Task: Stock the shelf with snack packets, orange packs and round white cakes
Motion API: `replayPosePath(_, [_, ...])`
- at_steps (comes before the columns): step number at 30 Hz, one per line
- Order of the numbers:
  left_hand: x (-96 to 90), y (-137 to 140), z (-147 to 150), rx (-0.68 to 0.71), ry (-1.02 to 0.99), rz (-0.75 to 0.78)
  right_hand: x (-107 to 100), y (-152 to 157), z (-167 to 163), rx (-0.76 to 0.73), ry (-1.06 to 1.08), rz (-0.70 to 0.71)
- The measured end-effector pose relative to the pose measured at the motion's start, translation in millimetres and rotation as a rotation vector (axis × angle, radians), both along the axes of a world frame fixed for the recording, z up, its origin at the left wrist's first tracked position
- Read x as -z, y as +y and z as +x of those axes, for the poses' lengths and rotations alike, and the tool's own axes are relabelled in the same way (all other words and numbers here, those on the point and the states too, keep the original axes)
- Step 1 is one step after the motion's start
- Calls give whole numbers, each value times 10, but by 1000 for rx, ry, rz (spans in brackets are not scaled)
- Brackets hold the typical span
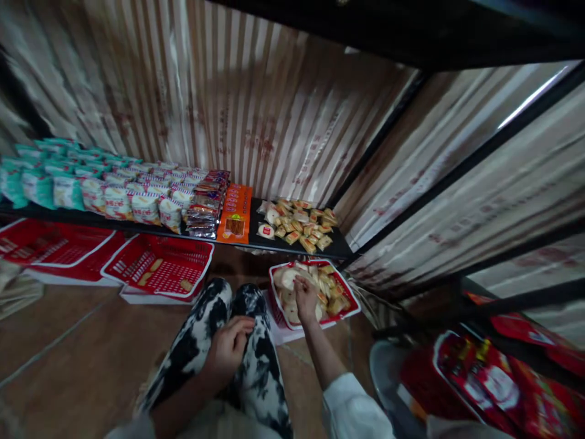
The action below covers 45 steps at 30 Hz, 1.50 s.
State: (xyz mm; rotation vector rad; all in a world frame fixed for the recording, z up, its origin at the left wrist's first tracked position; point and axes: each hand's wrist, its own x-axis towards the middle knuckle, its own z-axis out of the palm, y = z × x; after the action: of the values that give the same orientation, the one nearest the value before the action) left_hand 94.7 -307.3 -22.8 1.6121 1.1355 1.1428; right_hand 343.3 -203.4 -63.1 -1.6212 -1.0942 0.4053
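Observation:
My right hand (306, 300) reaches into a red basket with a white rim (355, 305). Its fingers are pinched together at the edge of a round, pale wrapped snack (287, 279). Several yellowish wrapped snacks (336, 303) fill the basket's right side, with more round pale packets on the left, partly covered by the hand. My left hand (228, 347) rests on my knees, with its fingers loosely bent, the thumb apart and nothing visible in it.
Ahead, a low black shelf (269, 244) bears small yellow wrapped snacks (315, 227), an orange packet (235, 213), stacked shiny packets (203, 213), white bags (146, 207) and green bags (73, 190). Red baskets (164, 289) stand left; red packages (498, 381) lie right. Dark shelving (402, 33) hangs overhead.

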Motion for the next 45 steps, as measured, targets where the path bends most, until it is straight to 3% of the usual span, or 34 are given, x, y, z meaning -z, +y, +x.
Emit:
replayPosePath(4, [-23, 103, -26, 34, -12, -5, -115, -76, -32, -7, 211, -7])
replayPosePath(9, [-71, 332, 11, 88, 27, 6, -287, -120, -175, 38, 650, -18])
replayPosePath(13, [-90, 504, 116, 137, 31, 0, -472, -109, -308, -63, 940, -22])
replayPosePath(21, [-122, 883, 210, 144, 65, 46, -838, 16, -440, -190, 1294, -100])
replayPosePath(30, [-134, 1375, 170, 47, -36, -112, -1111, 285, -578, -341, 1816, -257])
replayPosePath(34, [-205, 1609, 117, 3, -207, -292, -1097, 446, -682, -413, 1840, -370])
replayPosePath(38, [-382, 1838, 48, 11, -386, -422, -1035, 647, -791, -453, 1721, -451])
replayPosePath(41, [-429, 1999, -18, -24, -473, -449, -955, 810, -882, -539, 1554, -559])
replayPosePath(45, [-344, 2199, -118, -86, -477, -471, -840, 1002, -1019, -664, 1187, -708])
